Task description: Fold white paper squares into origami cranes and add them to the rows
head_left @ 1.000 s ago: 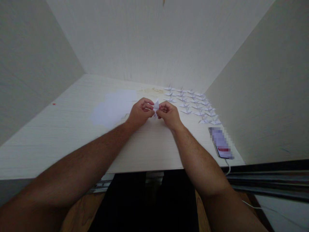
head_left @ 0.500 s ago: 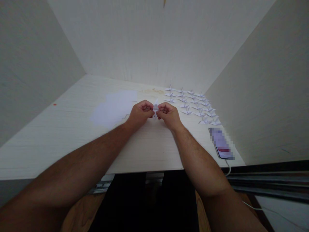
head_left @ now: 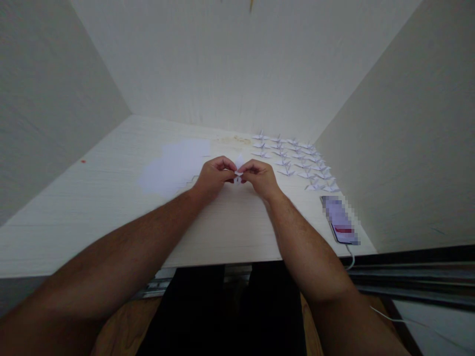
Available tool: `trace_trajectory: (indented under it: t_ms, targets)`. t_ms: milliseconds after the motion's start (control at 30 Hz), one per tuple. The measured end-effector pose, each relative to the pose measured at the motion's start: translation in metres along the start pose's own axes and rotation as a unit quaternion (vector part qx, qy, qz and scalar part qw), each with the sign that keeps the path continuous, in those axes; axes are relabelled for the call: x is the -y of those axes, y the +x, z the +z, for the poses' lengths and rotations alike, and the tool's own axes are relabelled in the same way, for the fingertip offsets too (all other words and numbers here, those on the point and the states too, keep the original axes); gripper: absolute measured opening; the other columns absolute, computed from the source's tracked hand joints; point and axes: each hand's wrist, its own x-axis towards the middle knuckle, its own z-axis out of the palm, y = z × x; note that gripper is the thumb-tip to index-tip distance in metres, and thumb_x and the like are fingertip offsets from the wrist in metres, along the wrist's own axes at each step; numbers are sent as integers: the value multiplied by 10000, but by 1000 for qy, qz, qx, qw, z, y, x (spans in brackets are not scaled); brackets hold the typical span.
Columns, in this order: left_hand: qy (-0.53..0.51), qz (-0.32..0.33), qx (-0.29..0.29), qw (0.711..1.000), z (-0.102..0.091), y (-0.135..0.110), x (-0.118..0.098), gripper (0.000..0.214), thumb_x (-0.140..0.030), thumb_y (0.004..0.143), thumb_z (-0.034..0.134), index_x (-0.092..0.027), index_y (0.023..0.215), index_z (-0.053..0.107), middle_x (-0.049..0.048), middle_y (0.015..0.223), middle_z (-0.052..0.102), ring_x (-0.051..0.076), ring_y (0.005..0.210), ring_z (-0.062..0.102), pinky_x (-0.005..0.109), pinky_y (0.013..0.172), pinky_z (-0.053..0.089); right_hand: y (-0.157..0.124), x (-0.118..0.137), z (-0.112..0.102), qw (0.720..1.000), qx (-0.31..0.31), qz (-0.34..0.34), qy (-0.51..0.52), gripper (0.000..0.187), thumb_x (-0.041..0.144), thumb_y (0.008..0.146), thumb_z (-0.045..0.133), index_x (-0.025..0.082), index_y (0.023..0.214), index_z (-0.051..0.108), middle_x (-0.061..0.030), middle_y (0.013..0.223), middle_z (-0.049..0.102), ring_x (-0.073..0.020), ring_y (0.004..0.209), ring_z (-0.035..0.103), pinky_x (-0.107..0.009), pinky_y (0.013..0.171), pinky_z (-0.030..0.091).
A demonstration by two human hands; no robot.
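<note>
My left hand [head_left: 214,175] and my right hand [head_left: 259,176] meet over the middle of the pale wooden desk [head_left: 92,207]. Both pinch a small folded piece of white paper [head_left: 239,164] between thumb and fingers. Only the paper's upper tip shows between the knuckles; the rest is hidden. Just left of my left hand lie flat white paper sheets [head_left: 174,165].
Several folded paper cranes [head_left: 293,159] stand in rows at the back right of the desk. A phone [head_left: 340,219] with a white cable [head_left: 351,257] lies near the front right edge. Plain walls close the desk in on three sides. A small red dot [head_left: 83,160] marks the left side.
The paper piece sits a little lower between my fingers and my fingertips have drawn closer together. Arms and hands stay in the same place.
</note>
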Motion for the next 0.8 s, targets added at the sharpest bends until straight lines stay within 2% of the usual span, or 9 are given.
trace_trajectory:
  t_ms: [167,300,633,800]
  targets:
    - [-42,-43,4,998,2,-1,-3,198,-145,546,773,-150,690,637,20,631,675,157,569,655,289,570,519,0,3,-1,1000,-1,-11,-5,70,179,673,674,204,723,716,28,622,665,-114,576,619,-256,583,494]
    - [-64,-72,-9,995,2,0,-7,141,-182,579,746,-142,676,651,22,602,650,160,561,641,305,576,521,-2,8,-2,1000,-9,-1,-27,108,177,672,649,206,732,734,28,626,676,-115,582,627,-257,593,500]
    - [-61,-89,-11,994,0,2,-8,208,-252,575,803,-141,678,660,23,642,663,146,577,635,320,612,547,-5,14,-3,997,-25,2,-71,102,229,695,674,203,752,754,9,628,684,-121,587,617,-259,588,489]
    - [-32,-82,-20,996,-2,4,-4,205,-172,538,790,-159,689,651,2,608,646,127,537,605,306,588,534,-5,14,-2,996,-26,1,-81,107,215,693,656,206,744,749,12,617,676,-120,582,614,-251,567,478]
